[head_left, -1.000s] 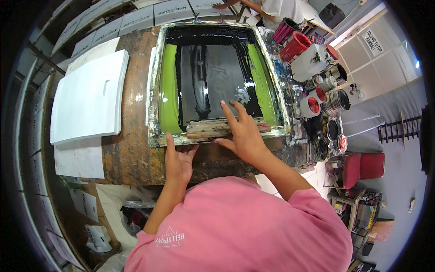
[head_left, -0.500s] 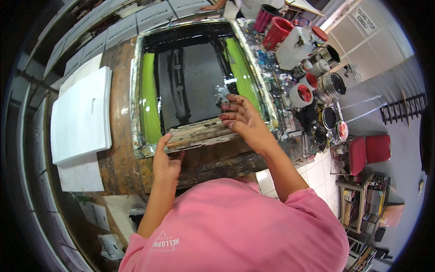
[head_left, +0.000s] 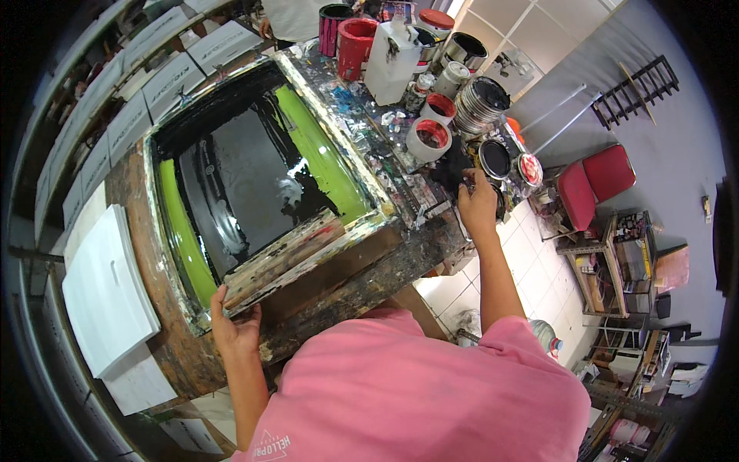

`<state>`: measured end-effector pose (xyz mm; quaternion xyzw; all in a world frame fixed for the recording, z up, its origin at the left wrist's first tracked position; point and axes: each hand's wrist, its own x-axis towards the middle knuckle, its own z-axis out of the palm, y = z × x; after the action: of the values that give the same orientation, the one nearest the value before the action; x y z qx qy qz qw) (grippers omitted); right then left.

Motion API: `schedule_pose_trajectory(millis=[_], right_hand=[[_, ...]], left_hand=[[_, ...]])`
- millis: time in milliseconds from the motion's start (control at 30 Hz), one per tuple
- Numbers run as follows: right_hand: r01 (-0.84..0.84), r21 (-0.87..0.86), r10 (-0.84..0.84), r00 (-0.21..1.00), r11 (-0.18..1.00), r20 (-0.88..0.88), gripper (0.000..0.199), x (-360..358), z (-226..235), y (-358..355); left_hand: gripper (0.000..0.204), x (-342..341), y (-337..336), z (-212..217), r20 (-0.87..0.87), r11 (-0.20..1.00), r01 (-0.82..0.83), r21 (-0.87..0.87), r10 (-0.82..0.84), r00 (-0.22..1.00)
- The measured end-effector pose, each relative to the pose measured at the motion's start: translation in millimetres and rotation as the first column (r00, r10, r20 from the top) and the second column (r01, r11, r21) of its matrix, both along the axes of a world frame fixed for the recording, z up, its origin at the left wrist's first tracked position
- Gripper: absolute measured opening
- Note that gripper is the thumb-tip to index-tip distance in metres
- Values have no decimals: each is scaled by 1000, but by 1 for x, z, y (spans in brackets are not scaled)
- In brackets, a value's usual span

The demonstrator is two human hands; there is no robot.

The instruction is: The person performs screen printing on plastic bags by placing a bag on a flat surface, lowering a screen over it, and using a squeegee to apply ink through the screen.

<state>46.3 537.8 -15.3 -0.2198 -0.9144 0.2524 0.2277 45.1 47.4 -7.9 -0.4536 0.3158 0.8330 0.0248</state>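
A screen-printing frame (head_left: 339, 145) with black ink over its green-edged mesh (head_left: 246, 185) lies on the worktable. Along its near side rests a squeegee with a wooden handle (head_left: 285, 250). My left hand (head_left: 237, 327) grips the frame's near left corner, thumb on top by the squeegee's end and fingers below. At the table's right side, my right hand (head_left: 479, 204) has bent fingers at the edge of a black rag (head_left: 450, 165), beside an open tin of black ink (head_left: 495, 158). Whatever lies between its fingertips is too small to make out.
Left of the frame lies a stack of white sheets (head_left: 112, 292). Several ink tins and tubs, a red tub (head_left: 356, 48) and a white jerrycan (head_left: 391, 65) among them, crowd the table's right side. White boxes (head_left: 173, 88) line the shelves beyond. A red chair (head_left: 593, 185) stands at the right.
My right hand has left the squeegee's right end and moved right to the rag among the tins. My left hand keeps its hold. The view has turned toward the right.
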Motion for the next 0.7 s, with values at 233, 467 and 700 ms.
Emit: schedule_pose_trajectory(millis=[233, 467, 700], right_hand=[[-111, 190, 109, 994, 976, 23, 30, -32, -53, 41], [-233, 137, 206, 961, 963, 186, 25, -42, -34, 63], [-267, 384, 130, 929, 884, 348, 52, -16, 44, 7]], left_hand=[[54, 1, -3, 4, -23, 1000, 19, 14, -18, 1000], [54, 1, 2, 5, -39, 999, -10, 40, 12, 999], [45, 4, 4, 9, -18, 999, -32, 34, 33, 999]])
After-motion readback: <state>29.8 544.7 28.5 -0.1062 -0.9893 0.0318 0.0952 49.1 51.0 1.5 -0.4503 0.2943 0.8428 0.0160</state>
